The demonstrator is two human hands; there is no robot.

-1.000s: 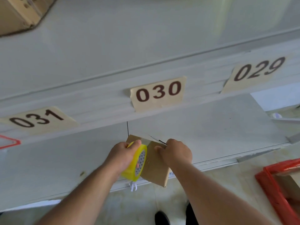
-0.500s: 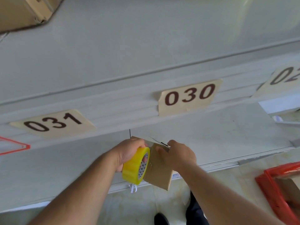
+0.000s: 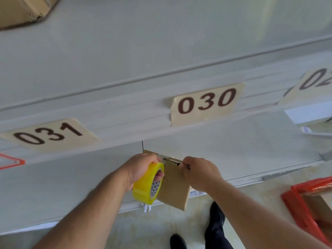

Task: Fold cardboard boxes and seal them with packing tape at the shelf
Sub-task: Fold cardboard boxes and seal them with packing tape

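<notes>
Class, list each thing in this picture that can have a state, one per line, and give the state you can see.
Left hand: grips the tape roll, fingers through its core.
Tape roll: held on edge against the box, a strip drawn out.
Right hand: fingers curled, pinching the strip's end.
Cardboard box: folded shut, on the shelf edge, overhanging.
Shelf: bears the box.
Red crate: on the floor, holds cardboard.

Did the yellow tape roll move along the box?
Cannot tell. The head camera swings, and against the cardboard box the tape roll in the left hand keeps nearly the same spot.
</notes>
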